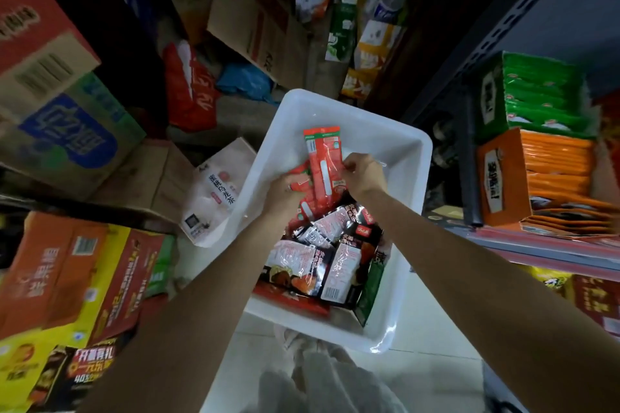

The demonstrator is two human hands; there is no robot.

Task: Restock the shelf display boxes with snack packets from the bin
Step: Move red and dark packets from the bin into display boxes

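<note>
A white plastic bin point(392, 137) sits on the floor below me. Black, white and red snack packets point(328, 255) fill its near half. Over the bin's middle, both hands hold a bundle of long red packets point(323, 164). My left hand point(285, 194) grips the bundle's lower part. My right hand point(364, 174) pinches its right edge. On the shelf at the right stand an orange display box point(503, 181) and a green display box point(493, 94), each with packets standing in a row.
Stacked cardboard cartons point(57, 117) crowd the left side and the back. A white bag with printed characters point(214, 191) leans against the bin's left wall. The grey metal shelf upright point(469, 164) runs along the right. My shoe point(302, 342) shows below the bin.
</note>
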